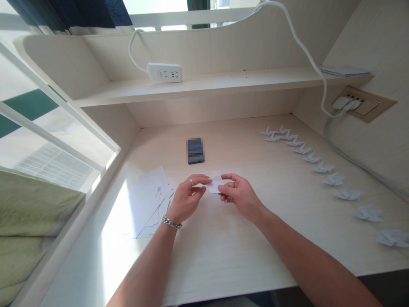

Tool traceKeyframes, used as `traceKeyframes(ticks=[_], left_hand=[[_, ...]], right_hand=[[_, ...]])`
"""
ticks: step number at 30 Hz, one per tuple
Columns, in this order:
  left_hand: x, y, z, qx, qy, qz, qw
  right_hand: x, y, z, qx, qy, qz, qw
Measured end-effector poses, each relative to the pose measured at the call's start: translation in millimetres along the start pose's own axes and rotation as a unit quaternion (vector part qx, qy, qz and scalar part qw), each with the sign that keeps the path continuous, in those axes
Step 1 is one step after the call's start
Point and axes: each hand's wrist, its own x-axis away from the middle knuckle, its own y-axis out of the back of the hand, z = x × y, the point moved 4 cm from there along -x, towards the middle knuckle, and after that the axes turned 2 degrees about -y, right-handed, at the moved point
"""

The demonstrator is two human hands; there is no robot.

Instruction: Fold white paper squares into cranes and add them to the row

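Note:
A small white square of paper (215, 184) is held up above the desk between my two hands. My right hand (238, 192) pinches its right edge, thumb in front and the other fingers curled behind. My left hand (188, 196), with a ring and a chain bracelet, has its fingertips at the paper's left edge, the thumb a little lower. To the left lie white paper sheets (148, 187) with cut strips and scraps on them. Along the right side runs a curved row of several folded white paper cranes (323, 167).
A dark phone-like object (195, 151), partly pixelated, lies beyond my hands on the desk (198, 264). A shelf (217, 86) at the back carries a white power strip (165, 72). A white cable (303, 47) drops to a wall socket (367, 104) on the right.

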Motion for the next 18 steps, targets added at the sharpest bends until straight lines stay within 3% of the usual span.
traceKeyframes(ticks=[2,4,7,9,12,18], left_hand=[[0,0.0,-1,-0.017,-0.02,0.003,1.0],[0,-0.5,2,-0.019,0.0,0.007,1.0],[0,-0.6,9,-0.033,0.05,0.008,0.998],[0,-0.5,11,-0.024,0.066,0.01,0.997],[1,-1.2,8,-0.007,0.069,0.022,0.997],[2,-4.9,2,0.059,0.074,0.036,0.995]], right_hand=[[0,1,0,0.007,-0.017,0.014,1.0],[0,3,2,0.065,-0.003,0.007,0.998],[1,5,9,0.185,0.085,-0.024,0.979],[2,3,10,0.212,0.123,-0.003,0.969],[2,-1,7,0.2,0.127,0.033,0.971],[-1,0,1,0.109,0.101,0.02,0.989]])
